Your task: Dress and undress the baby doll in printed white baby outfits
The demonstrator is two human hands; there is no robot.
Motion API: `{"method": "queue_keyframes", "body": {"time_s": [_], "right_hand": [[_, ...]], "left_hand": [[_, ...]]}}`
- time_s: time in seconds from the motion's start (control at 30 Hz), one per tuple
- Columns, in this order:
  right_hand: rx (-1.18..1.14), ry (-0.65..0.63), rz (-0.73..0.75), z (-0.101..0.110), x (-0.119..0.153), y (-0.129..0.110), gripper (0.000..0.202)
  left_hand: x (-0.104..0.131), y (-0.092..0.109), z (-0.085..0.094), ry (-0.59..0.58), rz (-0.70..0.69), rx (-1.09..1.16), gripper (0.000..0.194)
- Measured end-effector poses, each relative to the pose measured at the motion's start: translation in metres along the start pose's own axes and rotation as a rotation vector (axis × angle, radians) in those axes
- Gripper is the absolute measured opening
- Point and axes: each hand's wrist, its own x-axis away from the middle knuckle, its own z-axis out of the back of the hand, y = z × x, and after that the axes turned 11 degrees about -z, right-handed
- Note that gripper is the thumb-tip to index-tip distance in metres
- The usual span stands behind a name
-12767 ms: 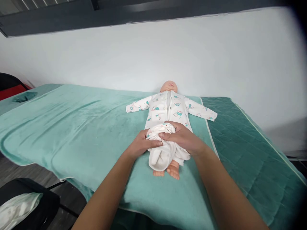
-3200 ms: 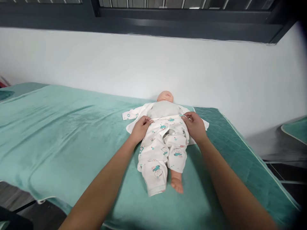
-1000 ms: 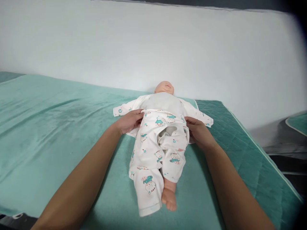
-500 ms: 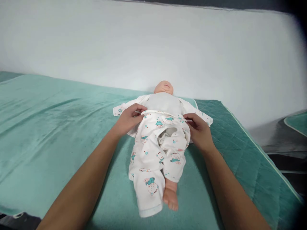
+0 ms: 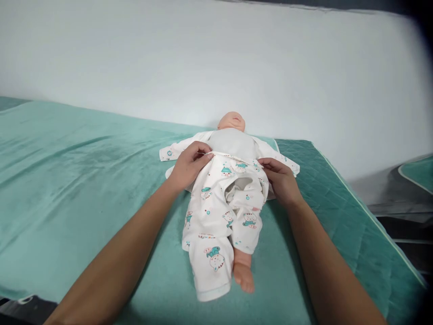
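Note:
A baby doll (image 5: 231,121) lies on its back, its head toward the wall. It wears an open white printed top (image 5: 174,150) with sleeves spread to both sides, and white printed pants (image 5: 216,198). My left hand (image 5: 193,163) pinches the waistband at the doll's left-of-picture hip. On the other side, my right hand (image 5: 278,176) grips the waistband edge between thumb and fingers. One bare foot (image 5: 243,276) sticks out of the right-of-picture pant leg; the other foot is hidden inside its pant leg.
Under the doll is a light green sheet (image 5: 84,194) with wrinkles at the left. A darker quilted green mat (image 5: 345,225) extends along the right side. Behind stands a pale wall (image 5: 203,58). Another green-topped surface (image 5: 419,174) shows at the far right.
My left hand has shifted a little right and up with the waistband, pulling that side inward. My right hand has barely moved. The bare foot sits slightly farther right.

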Motion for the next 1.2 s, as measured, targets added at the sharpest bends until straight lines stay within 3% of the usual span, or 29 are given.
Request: {"method": "queue_keyframes", "body": {"time_s": [0.17, 0.3, 0.37, 0.57, 0.83, 1.07, 1.13, 1.2], "right_hand": [[0.028, -0.028, -0.014, 0.002, -0.006, 0.004, 0.03], [-0.081, -0.11, -0.107, 0.005, -0.012, 0.005, 0.025], [-0.122, -0.142, -0.144, 0.006, -0.012, 0.004, 0.023], [-0.285, -0.154, -0.243, 0.005, -0.011, 0.0, 0.011], [-0.45, -0.037, -0.269, 0.002, -0.02, 0.002, 0.01], [-0.23, 0.096, -0.205, -0.008, -0.016, 0.004, 0.007], [-0.136, 0.131, -0.172, -0.009, -0.014, 0.007, 0.009], [-0.04, 0.14, -0.143, -0.008, -0.013, 0.01, 0.014]], "left_hand": [[-0.017, -0.023, -0.001, 0.1, 0.239, 0.143, 0.023], [-0.026, -0.037, -0.001, 0.077, 0.467, 0.366, 0.028], [-0.026, -0.038, 0.0, 0.071, 0.507, 0.44, 0.031], [-0.015, -0.029, 0.005, 0.105, 0.381, 0.376, 0.024], [-0.008, -0.024, 0.012, -0.021, 0.275, 0.349, 0.028], [-0.007, -0.035, 0.0, 0.231, 0.185, 0.265, 0.021], [-0.008, -0.038, -0.002, 0.243, 0.205, 0.251, 0.021], [-0.009, -0.036, 0.0, 0.171, 0.282, 0.217, 0.022]]}}
